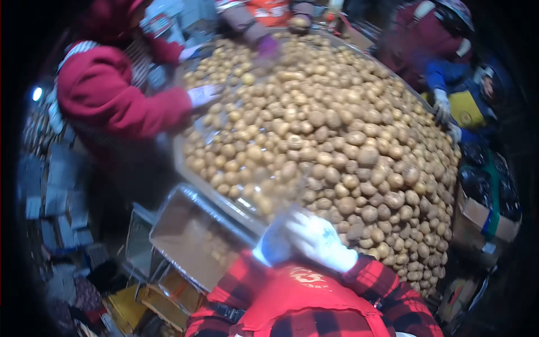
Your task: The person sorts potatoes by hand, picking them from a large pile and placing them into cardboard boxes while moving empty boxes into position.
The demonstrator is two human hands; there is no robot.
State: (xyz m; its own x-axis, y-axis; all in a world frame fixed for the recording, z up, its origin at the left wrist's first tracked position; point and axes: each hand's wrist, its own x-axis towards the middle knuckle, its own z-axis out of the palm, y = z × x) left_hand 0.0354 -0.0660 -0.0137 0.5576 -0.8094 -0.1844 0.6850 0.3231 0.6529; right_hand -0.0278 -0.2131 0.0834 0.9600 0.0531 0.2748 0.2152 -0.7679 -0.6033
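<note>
A big heap of potatoes (368, 154) covers the metal-rimmed sorting table in front of me. At the near edge of the heap, my left hand (273, 245) wears a white and blue glove and is smeared by motion. Close beside it, my right hand (321, 238), in a white glove, reaches in from the right with its fingers curled towards the left hand. Something blurred shows between the two hands; whether either one holds a potato I cannot tell. Several loose potatoes (255, 154) lie thinly spread just beyond my left hand.
A plastic-lined box (182, 238) with some potatoes stands below the table rim (219, 205) on the left. A person in a red jacket (120, 95) works at left, others at the back and right. A carton with black bags (488, 196) is at far right.
</note>
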